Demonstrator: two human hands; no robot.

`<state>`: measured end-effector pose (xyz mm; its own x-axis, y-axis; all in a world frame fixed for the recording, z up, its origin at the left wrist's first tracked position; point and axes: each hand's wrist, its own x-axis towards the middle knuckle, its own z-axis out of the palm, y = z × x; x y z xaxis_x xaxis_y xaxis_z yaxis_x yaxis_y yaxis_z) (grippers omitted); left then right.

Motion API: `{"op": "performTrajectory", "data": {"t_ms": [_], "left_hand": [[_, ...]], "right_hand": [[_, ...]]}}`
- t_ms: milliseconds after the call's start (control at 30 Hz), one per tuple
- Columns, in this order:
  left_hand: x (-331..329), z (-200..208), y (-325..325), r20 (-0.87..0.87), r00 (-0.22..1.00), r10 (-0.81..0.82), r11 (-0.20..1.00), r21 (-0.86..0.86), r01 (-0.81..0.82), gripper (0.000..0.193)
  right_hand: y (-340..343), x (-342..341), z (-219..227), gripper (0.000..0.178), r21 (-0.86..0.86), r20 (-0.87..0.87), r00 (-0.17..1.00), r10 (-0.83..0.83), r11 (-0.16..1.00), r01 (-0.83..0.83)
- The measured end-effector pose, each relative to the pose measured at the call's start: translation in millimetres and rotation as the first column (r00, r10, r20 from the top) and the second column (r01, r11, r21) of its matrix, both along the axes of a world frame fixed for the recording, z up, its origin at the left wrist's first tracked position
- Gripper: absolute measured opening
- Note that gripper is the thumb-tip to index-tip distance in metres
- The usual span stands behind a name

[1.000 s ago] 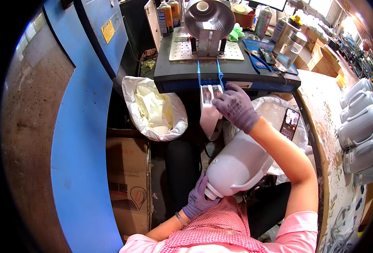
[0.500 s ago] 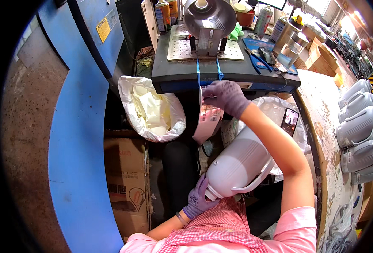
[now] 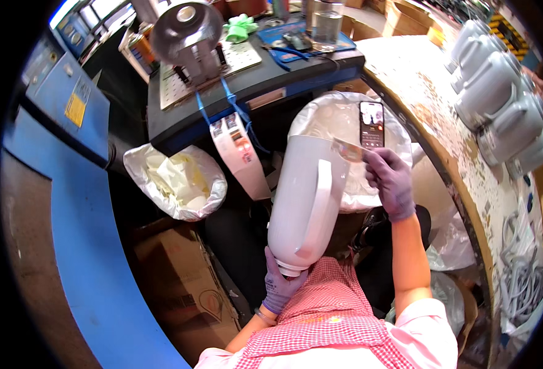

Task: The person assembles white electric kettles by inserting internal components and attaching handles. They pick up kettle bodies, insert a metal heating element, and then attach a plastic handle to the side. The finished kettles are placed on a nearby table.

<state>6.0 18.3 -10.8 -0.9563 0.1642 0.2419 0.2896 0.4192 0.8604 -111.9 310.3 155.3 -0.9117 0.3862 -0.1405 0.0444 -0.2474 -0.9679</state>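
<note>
A pale grey thermos jug (image 3: 302,190) with a long side handle lies across my lap, its narrow neck toward me. Wrapped around the neck is my gloved left hand (image 3: 279,284), fingers closed on it. My gloved right hand (image 3: 391,184) pinches a small, partly see-through label (image 3: 349,150) by one edge, at the right side of the jug's wide far end. I cannot tell whether the label is touching the jug. A strip of printed labels (image 3: 239,152) hangs by blue ribbons from the bench front, left of the jug.
A dark bench (image 3: 179,114) bears a metal bowl-shaped fixture (image 3: 188,37). White-lined bins stand at left (image 3: 213,206) and behind the jug (image 3: 400,132); a phone (image 3: 371,123) is at the latter. More grey jugs (image 3: 489,86) line the worn right table (image 3: 400,67).
My right hand has left the hanging label strip and moved right and toward me, now holding a label. The jug has swung more upright, handle facing up. My view has turned right.
</note>
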Motion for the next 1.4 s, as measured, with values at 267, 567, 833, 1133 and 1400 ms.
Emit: {"op": "performTrajectory", "data": {"t_ms": [267,567,833,1133,1400], "left_hand": [[4,7,7,0.126,0.992,0.007,0.998,-0.059,0.0,0.122],[0,10,12,0.083,0.996,0.019,0.995,-0.099,-0.01,0.121],[0,9,12,0.027,1.0,0.013,0.991,-0.13,-0.009,0.12],[5,-15,4,0.043,0.999,-0.006,0.995,-0.099,0.01,0.118],[-3,22,-8,0.064,0.997,0.047,0.941,0.333,-0.066,0.101]], "right_hand": [[2,-48,-51,0.021,-0.059,0.03,0.991,0.129,0.99,-0.127],[7,-49,-64,0.02,-0.056,-0.001,0.99,0.141,0.988,-0.141],[25,-49,-51,0.037,0.701,0.06,0.998,0.024,0.711,-0.059],[28,-94,-16,0.044,0.507,0.242,0.783,0.572,0.613,-0.605],[51,-125,0,0.043,0.902,0.234,0.881,0.411,0.245,-0.355]]}}
